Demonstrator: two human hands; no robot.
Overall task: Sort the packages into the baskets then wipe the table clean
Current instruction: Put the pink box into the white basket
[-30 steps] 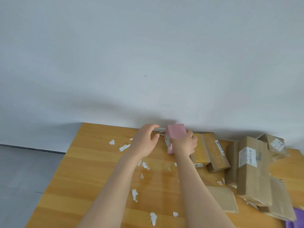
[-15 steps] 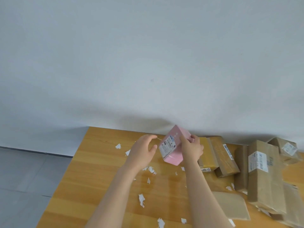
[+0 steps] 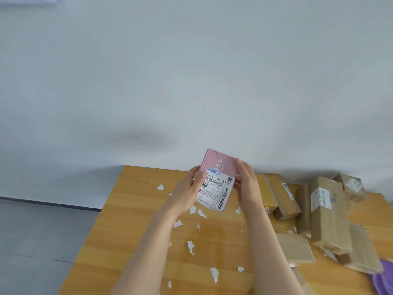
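Observation:
A small pink box (image 3: 219,167) with a white shipping label facing me is held up above the wooden table (image 3: 131,235). My left hand (image 3: 189,192) grips its left side and my right hand (image 3: 246,186) grips its right side. Several brown cardboard packages (image 3: 325,211) lie piled on the right of the table, and a flat brown envelope (image 3: 294,248) lies in front of them. No basket is in view.
Several torn white paper scraps (image 3: 190,246) are scattered over the table's middle and left. A purple cloth (image 3: 382,277) shows at the bottom right corner. A white wall stands behind the table, and grey floor lies beyond its left edge.
The pink box was lifted off the table by my right hand and turned label-up toward me. My left hand, open beside it before, has closed on its left side.

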